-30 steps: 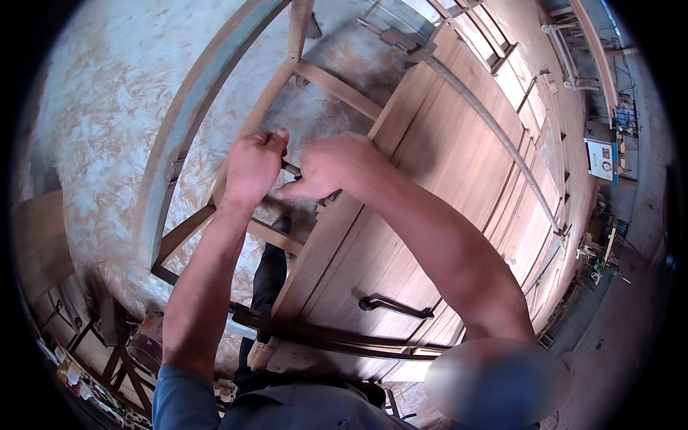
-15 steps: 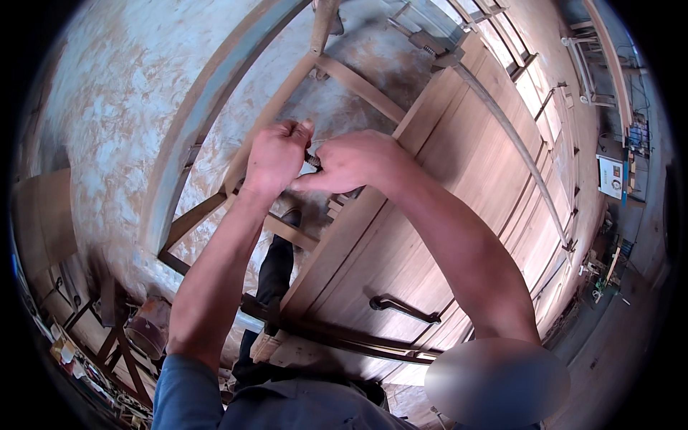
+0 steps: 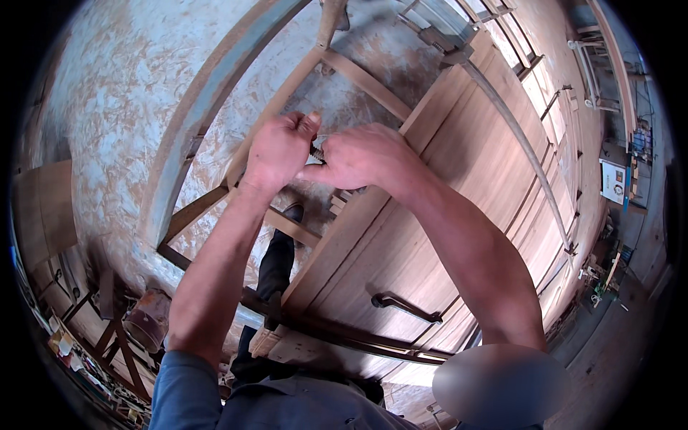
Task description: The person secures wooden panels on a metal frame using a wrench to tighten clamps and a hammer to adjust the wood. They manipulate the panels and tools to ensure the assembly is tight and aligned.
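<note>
Both my hands are closed at the near-left edge of a wide wooden panel made of boards laid side by side. A short stretch of dark threaded screw shows between them. My left hand makes a fist at one end of it, thumb uppermost. Bent across from the right, my right hand wraps round the other end, its thumb toward the left hand. The rest of the screw is hidden by my fingers. A dark wrench lies on the panel, below my right forearm.
A long bar clamp crosses the panel's far side, and a dark metal bar runs along its near end. Wooden rails and a curved frame stand at the left. A bucket sits lower left.
My hands keep their hold on the screw and have shifted only slightly. The whole view has moved a little, with the panel and clamp now slightly further right.
</note>
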